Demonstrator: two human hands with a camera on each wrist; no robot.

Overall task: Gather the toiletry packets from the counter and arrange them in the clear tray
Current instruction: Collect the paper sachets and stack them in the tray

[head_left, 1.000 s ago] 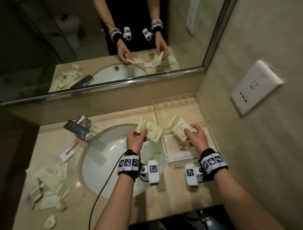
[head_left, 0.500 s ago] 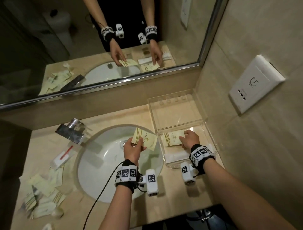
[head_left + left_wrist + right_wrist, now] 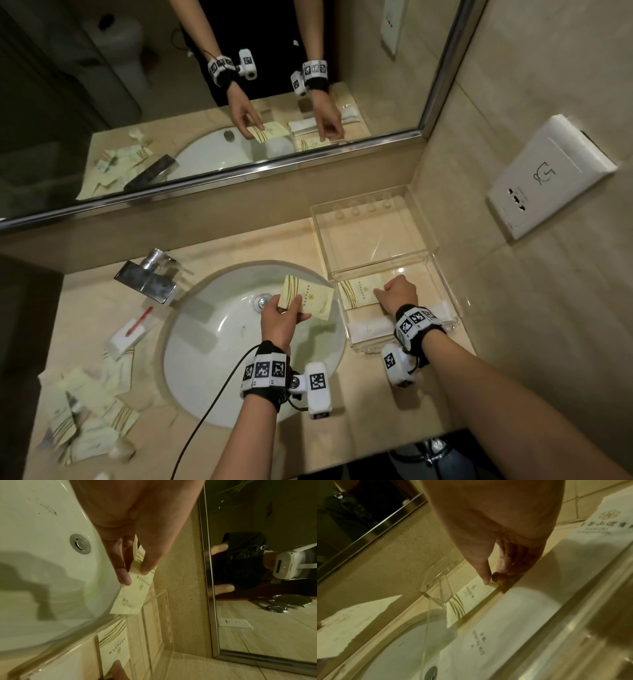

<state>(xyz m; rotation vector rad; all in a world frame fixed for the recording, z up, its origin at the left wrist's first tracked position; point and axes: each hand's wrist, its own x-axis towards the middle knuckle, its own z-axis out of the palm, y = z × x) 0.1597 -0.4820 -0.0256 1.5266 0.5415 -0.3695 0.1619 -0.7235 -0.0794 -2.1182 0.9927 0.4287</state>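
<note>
Left hand (image 3: 279, 320): I pinch a packet (image 3: 306, 297) above the sink (image 3: 219, 346)
Right hand (image 3: 399, 294): fingertips pinch a second packet (image 3: 359, 291) inside the clear tray (image 3: 448, 298)

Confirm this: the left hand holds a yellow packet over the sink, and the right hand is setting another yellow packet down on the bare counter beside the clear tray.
One thing is wrong. The right hand is setting its yellow packet down inside the clear tray, not on the counter beside it; the head view shows this. The rest holds: the left hand holds a yellow packet over the sink.
</note>
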